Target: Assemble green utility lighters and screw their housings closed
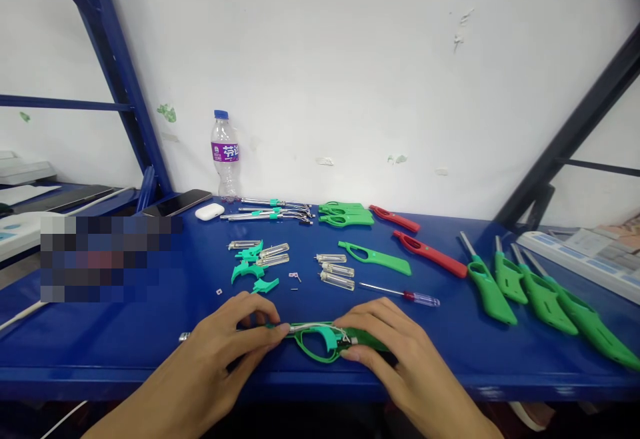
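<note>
At the table's front edge, a green lighter shell [316,358] lies between my two hands, its hollow side up. A teal trigger [330,338] and a thin white wire [313,326] sit in it. The fingers of my left hand [237,342] are closed on the lighter's neck; a metal tube tip [185,336] sticks out to their left. My right hand [393,342] grips the handle end, thumb and fingers around it near a small black part [345,342]. The handle is mostly hidden under that hand.
Beyond my hands lie clear fuel tanks [337,281], teal triggers [247,271], a screwdriver [420,299], green shells [375,257], red shells [430,254] and metal tubes [255,216]. Assembled green lighters [493,292] are at right, a bottle [226,166] by the wall.
</note>
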Demonstrator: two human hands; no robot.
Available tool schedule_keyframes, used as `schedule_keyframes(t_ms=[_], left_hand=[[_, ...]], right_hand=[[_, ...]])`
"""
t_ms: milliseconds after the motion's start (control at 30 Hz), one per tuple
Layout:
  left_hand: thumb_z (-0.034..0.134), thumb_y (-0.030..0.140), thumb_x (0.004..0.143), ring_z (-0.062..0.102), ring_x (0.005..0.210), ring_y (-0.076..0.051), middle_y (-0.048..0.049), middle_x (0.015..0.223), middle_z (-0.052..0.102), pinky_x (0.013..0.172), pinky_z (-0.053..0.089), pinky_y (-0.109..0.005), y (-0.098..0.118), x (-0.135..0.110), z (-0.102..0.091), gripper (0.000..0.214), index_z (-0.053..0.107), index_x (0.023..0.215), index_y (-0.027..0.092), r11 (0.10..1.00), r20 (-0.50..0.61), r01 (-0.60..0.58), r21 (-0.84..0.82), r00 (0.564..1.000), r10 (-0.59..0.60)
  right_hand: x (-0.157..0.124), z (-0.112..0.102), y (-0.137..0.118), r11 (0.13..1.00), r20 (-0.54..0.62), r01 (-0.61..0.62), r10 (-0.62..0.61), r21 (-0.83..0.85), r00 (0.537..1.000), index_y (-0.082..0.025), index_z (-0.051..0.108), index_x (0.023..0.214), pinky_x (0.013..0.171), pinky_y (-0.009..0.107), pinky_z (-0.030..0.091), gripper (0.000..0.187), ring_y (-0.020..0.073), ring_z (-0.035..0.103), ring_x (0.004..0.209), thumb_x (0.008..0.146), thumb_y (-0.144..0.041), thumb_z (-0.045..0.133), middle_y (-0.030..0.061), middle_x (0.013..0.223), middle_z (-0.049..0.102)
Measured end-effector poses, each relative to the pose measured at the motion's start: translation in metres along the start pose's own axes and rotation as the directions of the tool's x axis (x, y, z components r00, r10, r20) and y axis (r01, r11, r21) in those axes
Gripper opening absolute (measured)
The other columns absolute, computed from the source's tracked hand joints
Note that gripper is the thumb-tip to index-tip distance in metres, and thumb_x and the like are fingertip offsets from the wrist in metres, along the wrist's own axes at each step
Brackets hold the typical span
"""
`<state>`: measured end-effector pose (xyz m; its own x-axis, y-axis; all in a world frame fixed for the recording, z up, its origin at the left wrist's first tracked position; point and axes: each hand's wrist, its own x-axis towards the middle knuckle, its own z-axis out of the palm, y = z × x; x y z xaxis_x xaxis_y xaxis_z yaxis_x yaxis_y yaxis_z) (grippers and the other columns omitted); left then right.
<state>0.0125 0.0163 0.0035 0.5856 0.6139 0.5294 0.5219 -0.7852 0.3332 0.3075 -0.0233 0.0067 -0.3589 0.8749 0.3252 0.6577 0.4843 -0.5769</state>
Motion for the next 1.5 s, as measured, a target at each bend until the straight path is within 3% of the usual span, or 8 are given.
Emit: schedule_keyframes(t_ms=[267, 400, 600, 767, 1000, 1167, 1267, 1500], left_hand=[[0.047, 0.016, 0.113, 0.068, 0.107, -0.020, -0.0041, 0.121, 0.067, 0.094, 0.057, -0.033, 0.001, -0.003, -0.002, 0.035, 0.070, 0.132, 0.033, 0.993, 0.053, -0.066, 0.094, 0.997, 0.061], [0.048, 0.015, 0.112, 0.066, 0.113, -0.019, -0.0033, 0.127, 0.065, 0.096, 0.056, -0.029, -0.004, -0.005, -0.003, 0.040, 0.065, 0.142, 0.037, 0.998, 0.122, -0.046, 0.031, 0.992, 0.042], [0.042, 0.014, 0.113, 0.068, 0.109, -0.016, -0.0010, 0.122, 0.065, 0.093, 0.056, -0.024, -0.014, -0.002, 0.001, 0.039, 0.072, 0.128, 0.035, 0.988, 0.141, 0.082, -0.132, 0.988, -0.063], [0.045, 0.023, 0.114, 0.069, 0.111, -0.017, 0.0008, 0.125, 0.065, 0.097, 0.056, -0.027, -0.013, -0.005, 0.000, 0.035, 0.074, 0.125, 0.038, 0.971, 0.209, 0.205, -0.127, 0.962, -0.176], [0.050, 0.027, 0.113, 0.070, 0.112, -0.017, 0.0026, 0.125, 0.068, 0.099, 0.057, -0.027, -0.014, -0.001, -0.002, 0.032, 0.074, 0.129, 0.041, 0.968, 0.179, 0.202, -0.150, 0.968, -0.175], [0.061, 0.027, 0.108, 0.073, 0.103, -0.013, 0.0050, 0.116, 0.073, 0.094, 0.056, -0.021, -0.014, 0.005, -0.005, 0.020, 0.078, 0.113, 0.037, 0.958, 0.138, 0.172, -0.228, 0.980, -0.143], [0.057, 0.032, 0.111, 0.072, 0.105, -0.014, 0.0036, 0.120, 0.071, 0.098, 0.056, -0.023, -0.009, 0.002, -0.007, 0.021, 0.076, 0.103, 0.033, 0.958, 0.168, 0.203, -0.203, 0.971, -0.170], [0.056, 0.033, 0.109, 0.068, 0.122, -0.017, 0.0032, 0.129, 0.068, 0.106, 0.056, -0.027, 0.000, -0.009, -0.013, 0.018, 0.071, 0.118, 0.037, 0.985, 0.147, 0.166, -0.055, 0.977, -0.156]], right_hand=[[0.000, -0.004, -0.001, 0.999, 0.075, -0.037, 0.037, -0.006, 0.997, -0.043, 0.070, 0.139, 0.104, 0.038, 0.051, 0.035, 0.0209, 0.064, 0.118, 0.112, -0.025, 0.058, -0.0007, 0.128, 0.071], [0.000, -0.003, 0.000, 0.996, 0.070, -0.077, 0.074, 0.037, 0.995, -0.045, 0.068, 0.142, 0.103, 0.036, 0.052, 0.036, 0.0207, 0.065, 0.116, 0.112, -0.028, 0.059, -0.0012, 0.125, 0.071], [-0.001, -0.002, 0.001, 0.990, 0.049, -0.125, 0.122, 0.065, 0.991, -0.046, 0.068, 0.142, 0.103, 0.035, 0.052, 0.036, 0.0205, 0.064, 0.117, 0.109, -0.031, 0.064, -0.0024, 0.124, 0.071], [-0.001, -0.001, 0.002, 0.993, 0.043, -0.104, 0.102, 0.054, 0.994, -0.043, 0.074, 0.135, 0.101, 0.034, 0.053, 0.031, 0.0209, 0.066, 0.116, 0.109, -0.029, 0.065, -0.0019, 0.125, 0.072], [0.001, -0.001, 0.001, 0.992, 0.042, -0.110, 0.107, 0.068, 0.993, -0.038, 0.075, 0.126, 0.103, 0.033, 0.052, 0.022, 0.0197, 0.066, 0.117, 0.108, -0.030, 0.066, -0.0032, 0.124, 0.074], [0.001, -0.002, 0.000, 0.992, 0.036, -0.106, 0.104, 0.066, 0.994, -0.036, 0.073, 0.122, 0.103, 0.033, 0.052, 0.017, 0.0204, 0.065, 0.117, 0.107, -0.031, 0.067, -0.0032, 0.123, 0.075], [0.001, -0.002, 0.000, 0.994, 0.028, -0.084, 0.082, 0.068, 0.996, -0.035, 0.075, 0.120, 0.102, 0.032, 0.052, 0.016, 0.0206, 0.067, 0.115, 0.107, -0.030, 0.067, -0.0022, 0.122, 0.075], [0.000, -0.002, 0.001, 0.996, 0.018, -0.074, 0.073, 0.051, 0.997, -0.039, 0.077, 0.122, 0.102, 0.029, 0.054, 0.021, 0.0182, 0.069, 0.115, 0.107, -0.028, 0.067, -0.0037, 0.122, 0.075]])
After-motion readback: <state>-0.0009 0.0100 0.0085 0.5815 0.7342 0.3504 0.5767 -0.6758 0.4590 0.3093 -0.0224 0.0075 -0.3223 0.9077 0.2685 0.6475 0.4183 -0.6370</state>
